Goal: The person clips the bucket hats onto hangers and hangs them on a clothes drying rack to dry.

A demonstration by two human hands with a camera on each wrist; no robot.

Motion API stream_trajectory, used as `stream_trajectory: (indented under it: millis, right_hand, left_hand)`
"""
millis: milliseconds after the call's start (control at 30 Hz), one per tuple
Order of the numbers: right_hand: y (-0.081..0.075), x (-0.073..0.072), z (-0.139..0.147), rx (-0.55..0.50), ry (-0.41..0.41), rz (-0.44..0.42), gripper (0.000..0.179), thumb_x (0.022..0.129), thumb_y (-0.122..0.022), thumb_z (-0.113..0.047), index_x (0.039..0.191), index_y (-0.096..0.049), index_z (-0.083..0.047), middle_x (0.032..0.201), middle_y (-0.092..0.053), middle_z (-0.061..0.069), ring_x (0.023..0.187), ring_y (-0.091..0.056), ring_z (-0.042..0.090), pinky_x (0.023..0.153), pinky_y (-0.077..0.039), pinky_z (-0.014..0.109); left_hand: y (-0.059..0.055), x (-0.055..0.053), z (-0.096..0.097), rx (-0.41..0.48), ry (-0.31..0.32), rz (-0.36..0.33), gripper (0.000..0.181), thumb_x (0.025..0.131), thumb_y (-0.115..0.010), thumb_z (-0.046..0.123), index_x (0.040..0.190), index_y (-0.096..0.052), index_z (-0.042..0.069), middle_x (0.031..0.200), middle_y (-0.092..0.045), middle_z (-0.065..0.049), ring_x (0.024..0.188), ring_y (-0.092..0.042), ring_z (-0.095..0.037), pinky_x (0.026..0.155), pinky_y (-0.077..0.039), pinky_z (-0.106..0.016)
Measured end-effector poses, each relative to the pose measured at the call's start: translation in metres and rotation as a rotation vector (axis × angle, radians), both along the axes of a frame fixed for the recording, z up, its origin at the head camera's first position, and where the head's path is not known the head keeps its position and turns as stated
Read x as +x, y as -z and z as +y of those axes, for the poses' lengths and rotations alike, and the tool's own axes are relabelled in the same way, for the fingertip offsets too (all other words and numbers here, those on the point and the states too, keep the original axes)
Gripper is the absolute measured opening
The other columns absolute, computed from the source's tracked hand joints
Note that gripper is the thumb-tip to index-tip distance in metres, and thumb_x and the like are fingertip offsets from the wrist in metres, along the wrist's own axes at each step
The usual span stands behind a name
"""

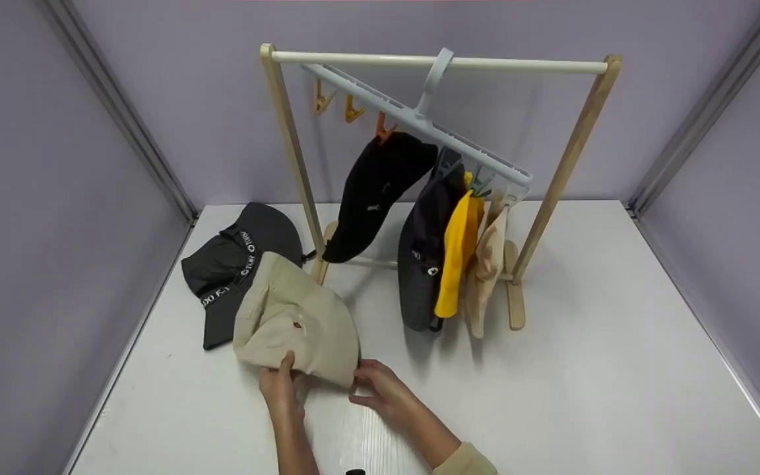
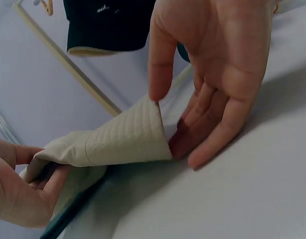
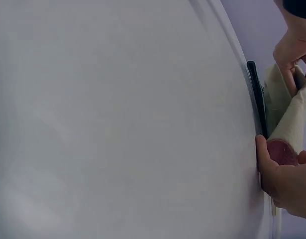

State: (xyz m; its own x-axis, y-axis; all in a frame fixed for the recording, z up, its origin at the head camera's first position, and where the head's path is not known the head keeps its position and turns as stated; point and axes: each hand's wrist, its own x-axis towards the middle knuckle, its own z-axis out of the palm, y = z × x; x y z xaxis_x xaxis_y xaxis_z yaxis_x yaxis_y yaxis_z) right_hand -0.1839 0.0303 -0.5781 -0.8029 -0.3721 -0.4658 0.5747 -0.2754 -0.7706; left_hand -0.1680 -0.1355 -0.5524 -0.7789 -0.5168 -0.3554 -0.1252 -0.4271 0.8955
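Note:
A beige bucket hat [image 1: 307, 323] with a small red mark sits at the left of the white table, overlapping a dark grey cap with white lettering [image 1: 248, 264]. At its near edge my left hand [image 1: 282, 389] pinches the brim, thumb on top and fingers underneath. My right hand [image 1: 383, 392] is at the brim's right end. In the left wrist view, the right thumb [image 2: 161, 69] touches the brim's upper corner, while the loosely bent fingers lie by the lower one. The right wrist view has both hands and the hat at its right edge.
Behind stands a wooden rack [image 1: 558, 165] with a white rod. A tilted grey clip hanger [image 1: 413, 119] on it carries a black hat [image 1: 380, 198], a dark hat [image 1: 419, 264], a yellow hat [image 1: 456, 257] and a pale hat [image 1: 485, 270]. Several orange clips hang at its left end.

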Motion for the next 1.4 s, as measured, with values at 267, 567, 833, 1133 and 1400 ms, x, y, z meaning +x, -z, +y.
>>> stream_trajectory:
  millis: [267, 567, 833, 1133, 1400]
  right_hand:
    - [-0.001, -0.002, 0.002, -0.057, -0.011, -0.024, 0.048, 0.089, -0.056, -0.02, 0.126, -0.038, 0.006, 0.127, -0.039, 0.019, 0.12, -0.038, 0.03, 0.089, -0.04, 0.05]
    - [0.001, -0.01, 0.003, -0.166, 0.026, -0.141, 0.071, 0.087, -0.052, -0.028, 0.14, -0.015, 0.002, 0.144, -0.019, 0.025, 0.132, -0.016, 0.038, 0.098, -0.023, 0.058]
    - [-0.002, -0.009, -0.001, -0.156, 0.079, -0.149, 0.062, 0.089, -0.054, -0.031, 0.136, -0.027, -0.002, 0.124, -0.042, 0.014, 0.115, -0.039, 0.028, 0.098, -0.023, 0.043]
    - [0.0, -0.005, -0.002, -0.136, 0.147, -0.12, 0.036, 0.091, -0.054, -0.011, 0.12, -0.043, 0.007, 0.104, -0.053, 0.007, 0.093, -0.052, 0.017, 0.085, -0.039, 0.028]
    - [0.004, -0.006, 0.001, -0.199, 0.104, -0.142, 0.04, 0.089, -0.051, -0.003, 0.126, -0.037, 0.007, 0.107, -0.053, 0.01, 0.097, -0.053, 0.02, 0.087, -0.04, 0.032]
  left_hand:
    - [-0.015, -0.002, 0.019, -0.02, 0.095, 0.095, 0.039, 0.094, -0.052, 0.007, 0.127, -0.037, -0.008, 0.102, -0.057, -0.008, 0.084, -0.058, -0.011, 0.074, -0.046, -0.028]
    - [-0.019, -0.001, 0.023, -0.093, 0.233, 0.077, 0.039, 0.09, -0.06, 0.009, 0.12, -0.044, -0.009, 0.096, -0.06, -0.005, 0.083, -0.058, -0.012, 0.075, -0.047, -0.031]
    - [-0.018, 0.001, 0.016, -0.101, 0.235, 0.034, 0.038, 0.089, -0.059, 0.008, 0.118, -0.042, -0.01, 0.091, -0.058, -0.005, 0.075, -0.057, -0.01, 0.07, -0.047, -0.03]
    - [-0.003, 0.004, 0.013, 0.021, 0.132, 0.103, 0.05, 0.096, -0.049, 0.027, 0.131, -0.034, -0.005, 0.105, -0.054, -0.007, 0.086, -0.058, -0.012, 0.075, -0.047, -0.031]
    - [0.015, -0.001, 0.012, 0.108, -0.05, 0.166, 0.062, 0.092, -0.055, 0.032, 0.139, -0.029, 0.001, 0.122, -0.048, -0.014, 0.101, -0.055, -0.017, 0.08, -0.046, -0.027]
